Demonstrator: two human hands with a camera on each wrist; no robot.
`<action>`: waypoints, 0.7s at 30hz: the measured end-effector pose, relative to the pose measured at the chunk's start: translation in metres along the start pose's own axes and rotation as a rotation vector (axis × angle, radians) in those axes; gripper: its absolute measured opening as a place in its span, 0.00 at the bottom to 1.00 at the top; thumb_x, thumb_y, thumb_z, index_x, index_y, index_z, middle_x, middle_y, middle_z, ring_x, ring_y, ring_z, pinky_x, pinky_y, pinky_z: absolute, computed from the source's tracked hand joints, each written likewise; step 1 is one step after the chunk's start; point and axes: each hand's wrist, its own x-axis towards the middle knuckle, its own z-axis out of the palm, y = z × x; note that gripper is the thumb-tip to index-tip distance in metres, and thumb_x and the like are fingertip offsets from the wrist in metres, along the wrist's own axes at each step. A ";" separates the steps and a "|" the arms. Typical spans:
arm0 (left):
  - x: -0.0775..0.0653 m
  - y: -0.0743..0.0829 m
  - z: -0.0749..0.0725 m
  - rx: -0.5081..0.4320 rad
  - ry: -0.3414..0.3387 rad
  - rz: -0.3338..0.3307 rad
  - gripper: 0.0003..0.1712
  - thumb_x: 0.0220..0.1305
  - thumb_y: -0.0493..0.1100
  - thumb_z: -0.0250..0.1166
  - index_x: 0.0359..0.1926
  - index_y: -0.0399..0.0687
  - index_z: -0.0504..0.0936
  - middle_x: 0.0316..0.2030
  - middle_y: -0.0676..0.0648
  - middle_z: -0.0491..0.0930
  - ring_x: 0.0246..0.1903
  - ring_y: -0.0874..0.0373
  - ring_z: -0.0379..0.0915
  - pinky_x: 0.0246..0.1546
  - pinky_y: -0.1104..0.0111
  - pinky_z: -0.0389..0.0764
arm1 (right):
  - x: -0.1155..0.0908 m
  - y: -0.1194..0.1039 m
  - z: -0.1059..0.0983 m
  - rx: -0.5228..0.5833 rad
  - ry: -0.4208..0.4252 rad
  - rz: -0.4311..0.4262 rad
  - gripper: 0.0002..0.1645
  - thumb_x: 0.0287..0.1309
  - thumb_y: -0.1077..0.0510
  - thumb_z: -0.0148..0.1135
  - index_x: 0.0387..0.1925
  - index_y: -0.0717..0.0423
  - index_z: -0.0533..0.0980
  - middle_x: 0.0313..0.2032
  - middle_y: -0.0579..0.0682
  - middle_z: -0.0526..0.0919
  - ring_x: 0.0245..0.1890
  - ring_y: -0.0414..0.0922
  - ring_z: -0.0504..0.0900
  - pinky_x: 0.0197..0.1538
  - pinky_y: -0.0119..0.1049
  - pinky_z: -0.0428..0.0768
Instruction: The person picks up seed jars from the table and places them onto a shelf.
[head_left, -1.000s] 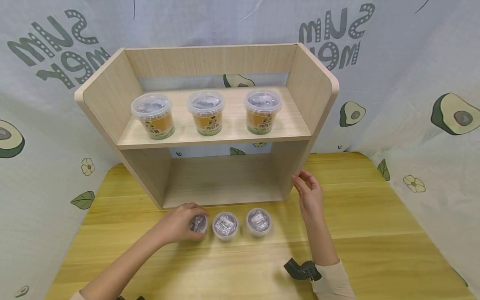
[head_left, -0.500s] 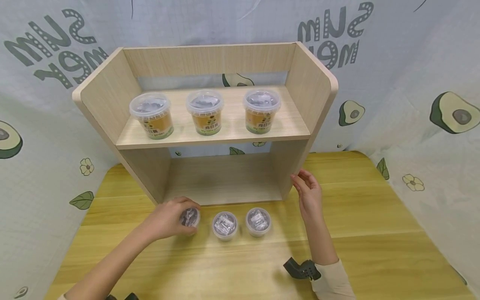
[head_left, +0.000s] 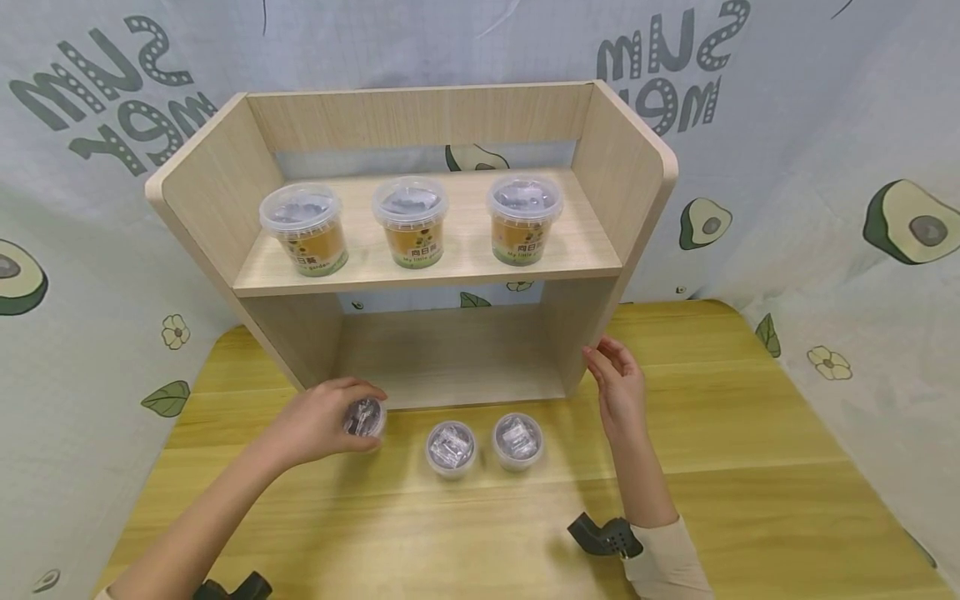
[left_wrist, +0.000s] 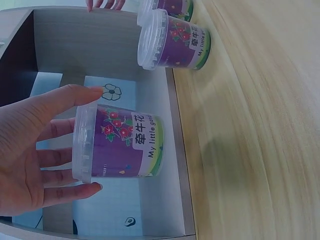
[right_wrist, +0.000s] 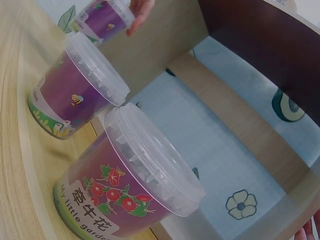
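Two purple cups [head_left: 451, 450] stand side by side on the table [head_left: 480, 533]. Beyond and left of them, the left hand [head_left: 318, 421], its forearm slanting in from the near corner, curls thumb and fingers round the lid of a third cup [head_left: 364, 417], above the table by the shelf [head_left: 450, 358]. The right hand [head_left: 618, 387], forearm nearly straight, pinches the shelf's right front edge. Farthest, three orange cups [head_left: 417, 246] line the upper level.

1. Orange tubs [head_left: 417, 243], on shelf [head_left: 420, 123]'s upper board: "向日葵", "My little garden".
2. Purple tub [left_wrist: 125, 142], shelf's lower left front: "牵牛花", "My little gard…".
3. Rightmost purple tub [right_wrist: 117, 195], before shelf: "牵牛花", "My little garde…".
4. Cloth [head_left: 757, 292] behind shelf: "SUMMER" twice, running backwards.
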 end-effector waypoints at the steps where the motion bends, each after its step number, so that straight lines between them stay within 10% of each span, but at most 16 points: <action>1: 0.000 0.000 0.000 -0.001 -0.001 0.000 0.29 0.42 0.52 0.74 0.47 0.50 0.80 0.45 0.46 0.79 0.36 0.55 0.76 0.27 0.70 0.75 | 0.000 0.000 0.000 -0.002 0.001 0.000 0.09 0.58 0.69 0.56 0.36 0.52 0.73 0.39 0.45 0.73 0.41 0.38 0.75 0.49 0.25 0.74; 21: 0.006 -0.015 -0.009 -0.029 0.046 -0.029 0.28 0.40 0.50 0.75 0.45 0.45 0.81 0.39 0.45 0.80 0.33 0.55 0.75 0.30 0.63 0.77 | 0.000 0.000 0.000 0.015 0.022 -0.001 0.10 0.57 0.70 0.57 0.33 0.51 0.75 0.36 0.45 0.75 0.39 0.38 0.75 0.46 0.26 0.74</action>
